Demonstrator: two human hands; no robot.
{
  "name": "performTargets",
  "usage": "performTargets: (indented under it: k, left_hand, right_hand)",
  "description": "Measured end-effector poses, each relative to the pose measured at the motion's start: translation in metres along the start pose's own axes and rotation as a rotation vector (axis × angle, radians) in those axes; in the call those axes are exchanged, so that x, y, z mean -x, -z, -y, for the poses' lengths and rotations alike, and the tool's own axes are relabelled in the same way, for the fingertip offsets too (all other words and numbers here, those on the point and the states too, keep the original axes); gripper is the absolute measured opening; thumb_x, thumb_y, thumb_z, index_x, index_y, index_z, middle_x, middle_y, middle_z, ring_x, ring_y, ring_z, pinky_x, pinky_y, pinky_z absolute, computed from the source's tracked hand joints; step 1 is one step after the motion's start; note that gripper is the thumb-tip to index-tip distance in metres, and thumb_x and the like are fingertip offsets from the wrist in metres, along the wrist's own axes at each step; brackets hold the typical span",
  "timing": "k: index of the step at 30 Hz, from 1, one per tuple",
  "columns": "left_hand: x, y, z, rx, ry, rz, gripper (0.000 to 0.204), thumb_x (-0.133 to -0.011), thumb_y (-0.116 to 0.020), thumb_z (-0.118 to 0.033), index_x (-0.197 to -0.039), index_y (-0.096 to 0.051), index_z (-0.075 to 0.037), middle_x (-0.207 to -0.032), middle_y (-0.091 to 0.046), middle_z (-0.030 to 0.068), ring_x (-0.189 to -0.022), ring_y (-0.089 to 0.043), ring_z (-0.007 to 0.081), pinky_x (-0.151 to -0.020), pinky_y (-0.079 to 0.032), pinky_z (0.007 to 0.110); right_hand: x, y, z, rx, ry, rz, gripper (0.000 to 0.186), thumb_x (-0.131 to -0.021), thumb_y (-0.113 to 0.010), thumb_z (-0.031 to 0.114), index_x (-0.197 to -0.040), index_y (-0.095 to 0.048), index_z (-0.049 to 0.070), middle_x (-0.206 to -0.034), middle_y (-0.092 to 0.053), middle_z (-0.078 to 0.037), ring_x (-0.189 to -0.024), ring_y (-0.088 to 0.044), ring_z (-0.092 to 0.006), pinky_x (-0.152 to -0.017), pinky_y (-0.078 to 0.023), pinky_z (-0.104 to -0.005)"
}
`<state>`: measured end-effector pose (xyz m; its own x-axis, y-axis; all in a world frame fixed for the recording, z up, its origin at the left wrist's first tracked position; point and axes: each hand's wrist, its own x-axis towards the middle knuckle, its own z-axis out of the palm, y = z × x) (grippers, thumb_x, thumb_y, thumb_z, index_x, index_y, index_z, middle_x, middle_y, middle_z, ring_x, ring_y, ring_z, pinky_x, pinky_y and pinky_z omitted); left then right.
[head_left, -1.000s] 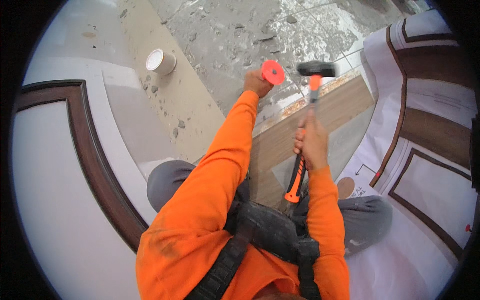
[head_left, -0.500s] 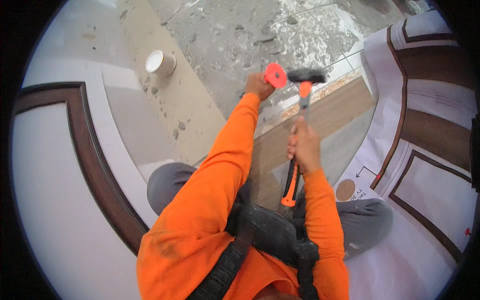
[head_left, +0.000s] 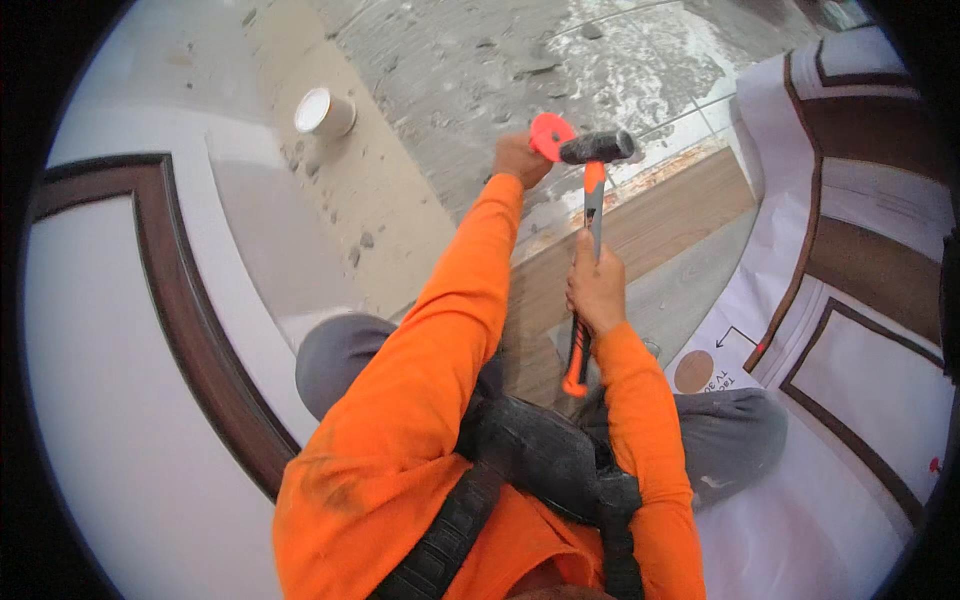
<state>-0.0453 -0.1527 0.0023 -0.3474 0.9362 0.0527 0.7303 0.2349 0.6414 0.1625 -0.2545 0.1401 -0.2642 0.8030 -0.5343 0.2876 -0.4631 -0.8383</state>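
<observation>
My left hand [head_left: 522, 160] is closed around what looks like a chisel with a round red hand guard [head_left: 549, 131]; its blade is hidden below the hand. In my right hand [head_left: 598, 284] is a hammer [head_left: 594, 190] with a black head and an orange, grey and black handle, gripped around the middle. The hammer's head meets or overlaps the right side of the guard, covering the chisel's struck end. Beneath the hammer runs a wood-look plank [head_left: 680, 205], its far edge rough and chipped beside the broken floor.
Grey mortar rubble and broken tile [head_left: 500, 80] spread ahead. A white-lidded tub [head_left: 326, 113] stands on a beige strip at the left, among crumbs. A brown-framed white panel [head_left: 170, 280] lies at the far left, a printed sheet [head_left: 850, 330] at the right.
The hammer's head has moved left, from beside the guard to against or over it. My right hand has shifted slightly left with it, and the red guard has tilted.
</observation>
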Motion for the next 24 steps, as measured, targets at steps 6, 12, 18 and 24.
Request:
performTargets:
  k: [6,12,18,24]
  left_hand:
    - [0.014,-0.003,-0.006,0.076,-0.025,-0.001,0.032,-0.083,-0.066,-0.046,-0.086,-0.071,-0.015,-0.087,-0.071,0.0158,-0.084,-0.067,0.0391,-0.070,-0.055,0.045]
    - [0.009,-0.001,-0.017,0.088,0.003,0.048,0.033,-0.082,-0.068,-0.045,-0.090,-0.072,-0.013,-0.086,-0.070,0.0188,-0.083,-0.067,0.0406,-0.072,-0.055,0.045]
    - [0.014,-0.001,0.013,-0.213,0.001,0.162,0.039,-0.080,-0.067,-0.051,-0.085,-0.073,-0.013,-0.085,-0.070,0.0182,-0.082,-0.068,0.0399,-0.073,-0.055,0.046]
    - [0.012,-0.001,-0.006,-0.111,0.044,0.165,0.036,-0.086,-0.063,-0.046,-0.094,-0.072,-0.011,-0.088,-0.071,0.0185,-0.087,-0.069,0.0382,-0.075,-0.055,0.043]
  right_hand:
    - [0.036,0.063,0.100,-0.450,0.214,-0.234,0.044,-0.103,-0.050,0.052,-0.088,-0.050,0.010,-0.057,-0.044,0.002,-0.044,-0.045,-0.0070,-0.038,-0.038,-0.0252]
    - [-0.001,0.066,0.065,0.336,0.881,-0.791,0.042,-0.106,-0.044,0.045,-0.091,-0.050,0.007,-0.059,-0.046,-0.001,-0.048,-0.052,-0.0140,-0.044,-0.043,-0.0290]
    - [0.006,0.016,0.033,-0.384,-0.274,0.116,0.045,-0.104,-0.047,0.050,-0.085,-0.048,0.009,-0.056,-0.041,0.002,-0.042,-0.045,-0.0103,-0.037,-0.037,-0.0283]
    - [0.040,0.093,0.111,-0.453,0.225,-0.321,0.044,-0.105,-0.046,0.050,-0.088,-0.048,0.009,-0.056,-0.039,0.003,-0.041,-0.040,-0.0070,-0.036,-0.036,-0.0247]
